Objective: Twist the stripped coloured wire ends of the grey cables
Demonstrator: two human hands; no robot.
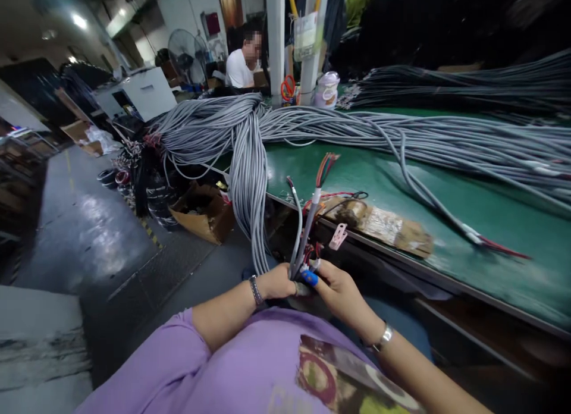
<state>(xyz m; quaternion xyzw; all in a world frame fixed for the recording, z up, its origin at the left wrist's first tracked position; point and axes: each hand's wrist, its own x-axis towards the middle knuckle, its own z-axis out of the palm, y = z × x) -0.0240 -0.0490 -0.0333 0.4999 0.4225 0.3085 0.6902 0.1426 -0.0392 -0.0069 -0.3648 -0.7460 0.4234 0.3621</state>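
My left hand (277,281) is closed round a small bunch of grey cables (303,235) that stand upright from my lap, below the edge of the green table (468,212). Coloured wire ends (326,166) fan out at the top of one cable. My right hand (339,289), with a blue-covered finger, pinches the same bunch at its lower end, where white and red wire tips show. Both wrists wear bracelets.
A thick mass of grey cables (250,140) lies across the table and hangs over its edge. A taped cardboard strip (379,222) sits on the table edge. A cardboard box (203,212) stands on the floor. A person in white (241,66) sits far back, near a fan (185,54).
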